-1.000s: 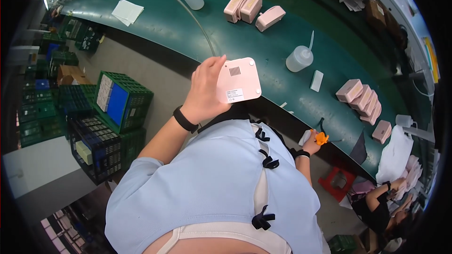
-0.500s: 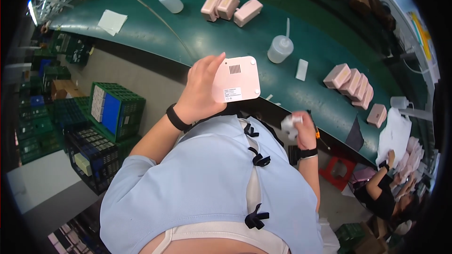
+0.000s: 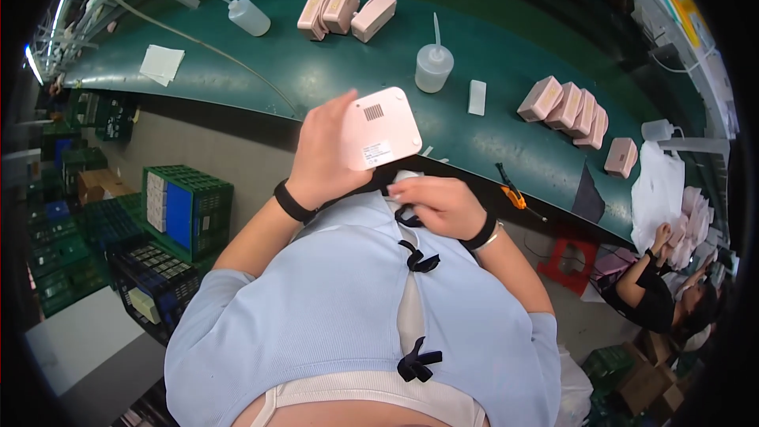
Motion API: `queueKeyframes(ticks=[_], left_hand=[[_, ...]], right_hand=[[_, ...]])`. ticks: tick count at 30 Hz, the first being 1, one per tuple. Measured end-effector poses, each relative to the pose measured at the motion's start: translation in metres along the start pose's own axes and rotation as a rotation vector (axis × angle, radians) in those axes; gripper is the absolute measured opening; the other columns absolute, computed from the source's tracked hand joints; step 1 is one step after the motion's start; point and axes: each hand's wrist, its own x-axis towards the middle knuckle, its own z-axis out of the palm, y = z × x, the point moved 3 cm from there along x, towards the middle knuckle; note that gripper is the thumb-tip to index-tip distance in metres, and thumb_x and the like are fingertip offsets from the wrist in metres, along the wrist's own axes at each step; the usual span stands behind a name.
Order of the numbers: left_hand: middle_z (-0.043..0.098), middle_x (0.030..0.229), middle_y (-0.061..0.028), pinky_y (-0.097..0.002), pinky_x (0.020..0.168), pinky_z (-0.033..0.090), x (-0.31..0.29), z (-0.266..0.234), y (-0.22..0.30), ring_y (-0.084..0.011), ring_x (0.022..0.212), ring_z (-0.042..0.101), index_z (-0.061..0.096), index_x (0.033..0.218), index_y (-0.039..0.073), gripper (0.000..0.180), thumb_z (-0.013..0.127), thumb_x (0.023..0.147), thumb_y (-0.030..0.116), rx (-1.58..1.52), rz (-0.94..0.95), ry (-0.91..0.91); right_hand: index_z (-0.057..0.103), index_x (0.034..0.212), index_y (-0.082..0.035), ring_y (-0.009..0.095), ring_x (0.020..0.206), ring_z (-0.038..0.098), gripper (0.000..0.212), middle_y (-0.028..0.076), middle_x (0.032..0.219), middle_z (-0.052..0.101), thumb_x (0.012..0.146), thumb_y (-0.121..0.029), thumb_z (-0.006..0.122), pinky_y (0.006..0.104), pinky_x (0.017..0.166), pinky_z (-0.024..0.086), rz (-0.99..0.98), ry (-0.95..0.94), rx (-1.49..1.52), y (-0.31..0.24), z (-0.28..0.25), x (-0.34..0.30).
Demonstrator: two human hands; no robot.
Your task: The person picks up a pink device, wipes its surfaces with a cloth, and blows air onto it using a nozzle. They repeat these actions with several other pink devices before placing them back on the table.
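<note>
My left hand [image 3: 322,146] grips a flat pink device [image 3: 387,130] by its left side, above the table's front edge. Its underside faces up, with a slotted vent, a white label and small round feet. Close to my chest, just below the device, my right hand [image 3: 439,204] is closed on a small white cloth-like piece [image 3: 406,177], which is partly hidden by the fingers. Nearest beyond the device on the green table [image 3: 332,71] stands a translucent squeeze bottle [image 3: 434,71], with a white rectangular pad [image 3: 477,98] to its right.
Pink devices stand in groups at the back [image 3: 341,9] and right [image 3: 565,108]. Another squeeze bottle [image 3: 249,17] is at back left, near white sheets [image 3: 162,64]. An orange-and-black screwdriver-like tool [image 3: 514,196] lies by the front edge. Green crates [image 3: 209,213] fill the left; a co-worker [image 3: 644,292] sits right.
My right hand has moved left with the white piece, from beside the table edge to under the device. The device tilts slightly more, and the view has shifted right.
</note>
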Motion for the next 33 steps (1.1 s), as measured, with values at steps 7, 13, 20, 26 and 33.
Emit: queueKeyframes(ticks=[7,13,20,26,33], left_hand=[[0.050,0.129,-0.0185,-0.0476,0.093,0.050,-0.020,0.030,-0.060,-0.0336,0.108,0.056,0.035,0.145,0.009,0.086,0.077,0.074,0.031,-1.705,-0.728,-0.344],[0.049,0.129,-0.0241,-0.0520,0.082,0.054,-0.026,0.052,-0.040,-0.0417,0.096,0.058,0.036,0.148,0.014,0.080,0.055,0.086,0.061,-2.537,-0.868,-0.569],[0.047,0.131,-0.0281,-0.0501,0.077,0.056,-0.019,0.065,-0.020,-0.0407,0.091,0.059,0.033,0.151,0.018,0.077,0.045,0.092,0.066,-2.662,-0.952,-0.918],[0.051,0.128,-0.0332,-0.0506,0.072,0.060,0.005,0.091,0.025,-0.0458,0.095,0.063,0.030,0.152,0.015,0.081,0.037,0.093,0.070,-2.517,-1.034,-1.480],[0.057,0.127,-0.0259,-0.0459,0.072,0.059,0.043,0.117,0.015,-0.0317,0.094,0.068,0.036,0.146,0.005,0.067,0.035,0.102,0.055,-1.800,-1.120,-1.018]], right_hand=[[0.061,0.101,0.000,0.012,0.080,0.058,0.026,0.008,0.091,0.064,0.082,0.009,0.046,0.0241,0.072,0.046,0.527,0.505,0.303,0.051,-0.036,-0.038],[0.061,0.104,-0.001,0.013,0.083,0.059,0.021,0.009,0.094,0.062,0.085,0.004,0.053,0.0235,0.075,0.045,0.627,0.462,0.342,0.050,-0.022,-0.028],[0.063,0.122,-0.010,0.025,0.081,0.066,0.048,0.013,0.136,0.056,0.074,-0.002,0.070,0.0324,0.068,0.054,0.228,0.378,-0.498,-0.009,-0.048,0.004],[0.063,0.122,-0.009,0.027,0.080,0.069,0.054,0.013,0.129,0.062,0.069,-0.002,0.073,0.0343,0.066,0.056,0.054,0.169,-0.649,-0.034,-0.089,-0.029],[0.063,0.117,0.004,0.018,0.087,0.067,0.043,0.013,0.104,0.069,0.078,-0.009,0.076,0.0272,0.076,0.053,0.582,0.966,-0.523,-0.034,-0.174,-0.181]])
